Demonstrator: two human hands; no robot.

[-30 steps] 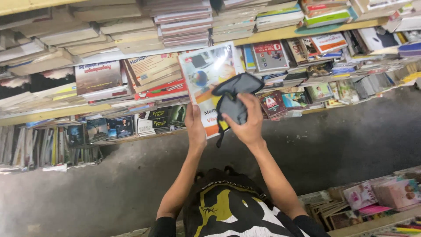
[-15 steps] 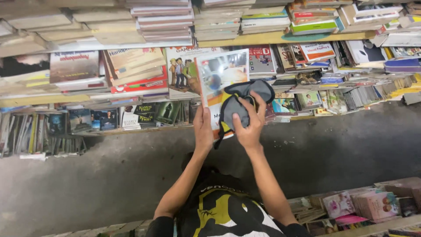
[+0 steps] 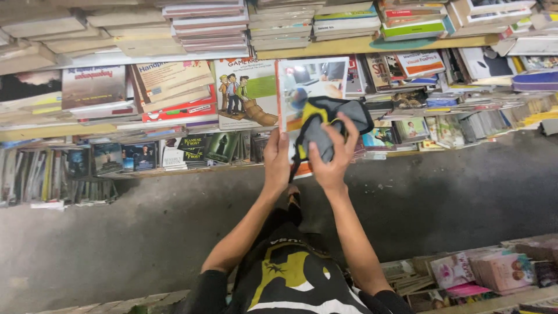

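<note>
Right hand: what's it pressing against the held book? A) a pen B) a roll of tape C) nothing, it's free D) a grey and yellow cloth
D: the right hand bunches a grey and yellow cloth against the cover of the book, while the left hand grips the book's lower left edge.

Both arms reach forward, left hand (image 3: 277,158) with fingers curled closed, right hand (image 3: 331,163) with fingers spread, gripping.
</note>
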